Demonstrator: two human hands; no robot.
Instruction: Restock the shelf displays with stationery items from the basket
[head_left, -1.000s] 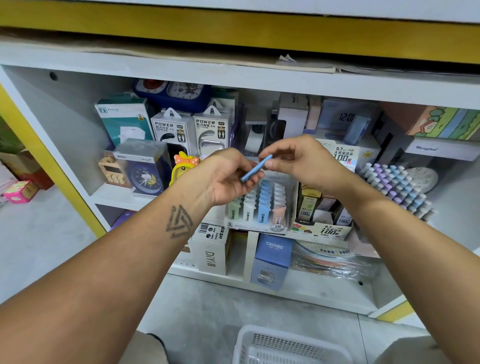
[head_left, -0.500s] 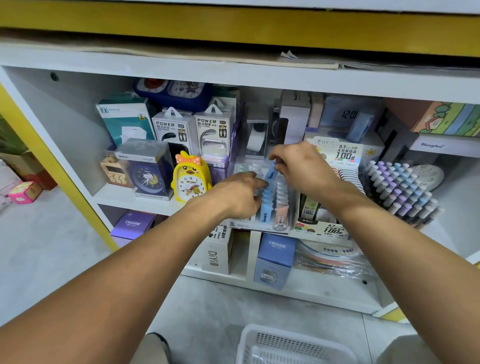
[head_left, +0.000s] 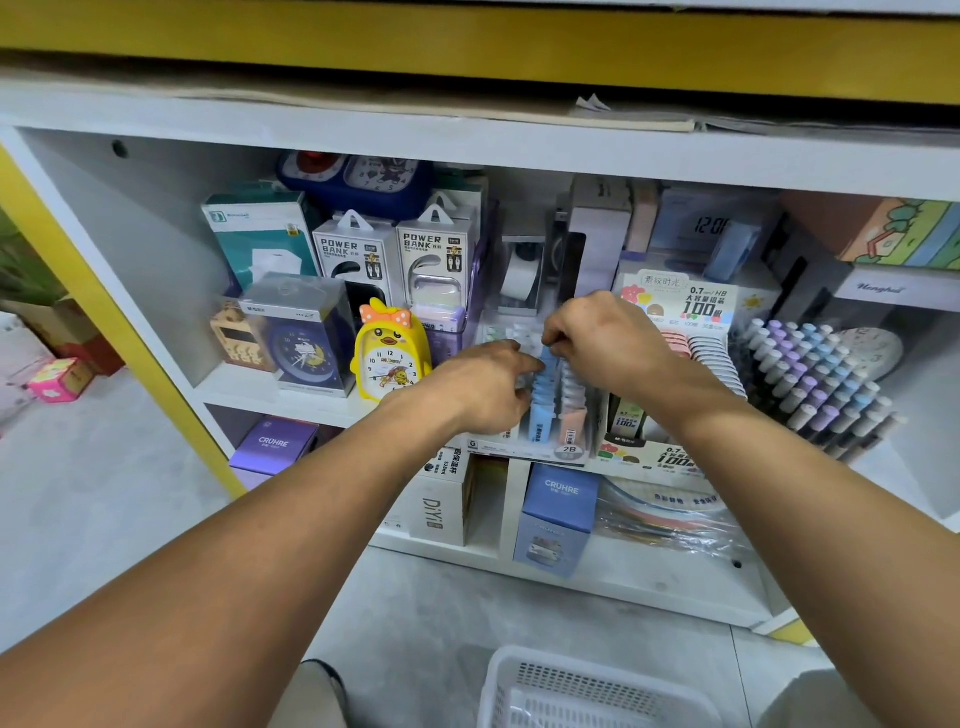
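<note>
Right hand (head_left: 605, 345), fingers curled, pinches the top of a blue lead case (head_left: 549, 358) at the back of the blue row in the display tray (head_left: 524, 448) on the shelf's front edge. My left hand (head_left: 483, 387) rests beside that row, fingers loosely bent. I should seat the case upright and square. Basket (head_left: 597, 691) waits below.

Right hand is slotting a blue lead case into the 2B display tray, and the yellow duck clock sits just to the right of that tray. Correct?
Not quite. The head view shows the yellow duck clock to the left of the 2B display tray, not the right. The rest stands: the right hand pinches the blue lead case at the tray's blue row.
</note>
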